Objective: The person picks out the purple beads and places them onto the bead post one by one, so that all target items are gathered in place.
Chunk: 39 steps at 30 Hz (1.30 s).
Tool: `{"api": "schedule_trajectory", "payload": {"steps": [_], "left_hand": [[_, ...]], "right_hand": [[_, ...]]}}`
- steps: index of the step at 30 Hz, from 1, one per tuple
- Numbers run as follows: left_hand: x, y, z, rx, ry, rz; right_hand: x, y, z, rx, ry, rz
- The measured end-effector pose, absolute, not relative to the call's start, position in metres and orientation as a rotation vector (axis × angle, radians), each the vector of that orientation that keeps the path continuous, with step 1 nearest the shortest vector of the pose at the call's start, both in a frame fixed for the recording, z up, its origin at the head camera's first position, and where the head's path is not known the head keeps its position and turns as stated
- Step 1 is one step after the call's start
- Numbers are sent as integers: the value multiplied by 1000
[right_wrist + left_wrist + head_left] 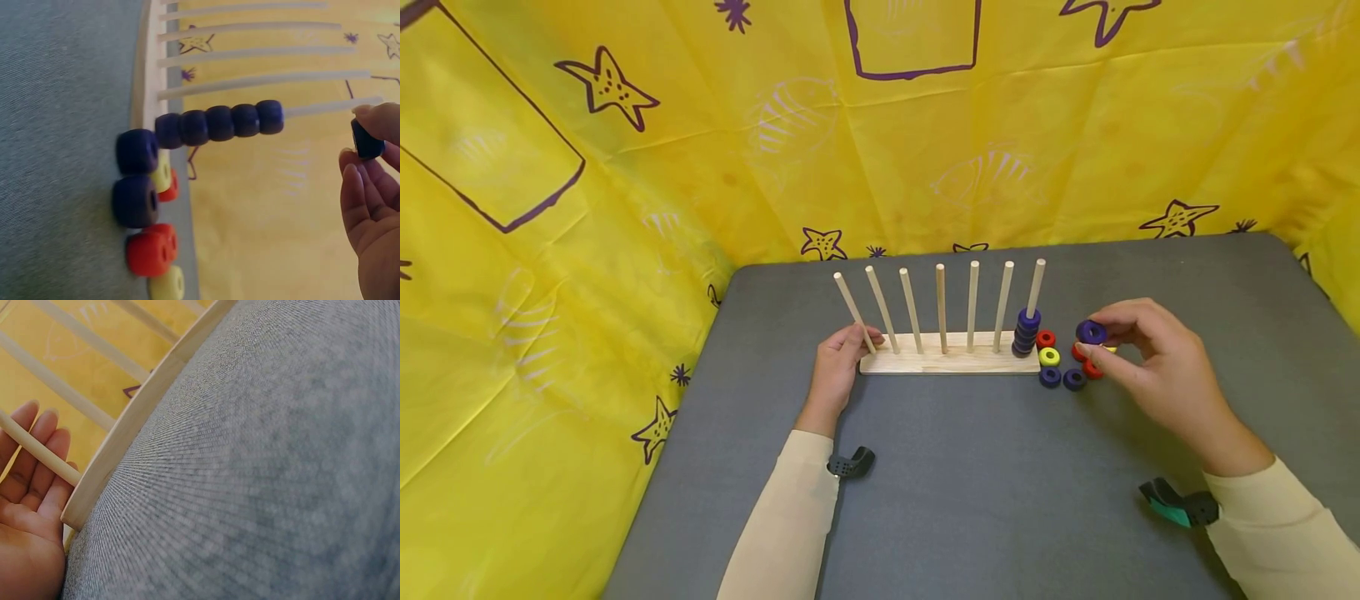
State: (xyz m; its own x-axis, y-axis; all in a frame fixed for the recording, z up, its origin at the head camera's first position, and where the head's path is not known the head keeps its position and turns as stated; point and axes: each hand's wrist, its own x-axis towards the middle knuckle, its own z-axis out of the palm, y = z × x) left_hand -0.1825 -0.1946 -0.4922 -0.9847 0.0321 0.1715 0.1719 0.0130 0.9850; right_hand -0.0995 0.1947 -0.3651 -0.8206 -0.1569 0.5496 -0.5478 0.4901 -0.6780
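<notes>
A wooden peg stand (951,360) carries a row of upright pegs, with several dark blue beads (1026,333) stacked on its rightmost peg (331,107). My left hand (838,367) holds the stand's left end, its thumb by the leftmost peg (44,453) and fingers curving behind it. Off to the right, my right hand (1165,375) pinches one blue bead (1092,332) between thumb and fingers, its hole facing up toward the head view. That bead (367,140) is raised, apart from the rightmost peg's tip in the right wrist view.
Loose beads lie by the stand's right end: two blue beads (1050,377), a yellow bead (1049,357), a red bead (1045,338) and others partly behind my right hand. The grey tabletop (955,492) meets a yellow patterned cloth (887,167) at the back and left.
</notes>
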Motion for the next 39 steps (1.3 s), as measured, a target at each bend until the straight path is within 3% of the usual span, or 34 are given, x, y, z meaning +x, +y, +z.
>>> {"api": "schedule_trajectory", "payload": {"steps": [18, 39], "left_hand": [[-183, -195, -494, -226, -2156, -2120], [-178, -193, -481, -263, -2135, -2158]], "right_hand": [[-110, 178, -337, 765, -2117, 1336], [-121, 158, -307, 761, -2129, 1183]]}}
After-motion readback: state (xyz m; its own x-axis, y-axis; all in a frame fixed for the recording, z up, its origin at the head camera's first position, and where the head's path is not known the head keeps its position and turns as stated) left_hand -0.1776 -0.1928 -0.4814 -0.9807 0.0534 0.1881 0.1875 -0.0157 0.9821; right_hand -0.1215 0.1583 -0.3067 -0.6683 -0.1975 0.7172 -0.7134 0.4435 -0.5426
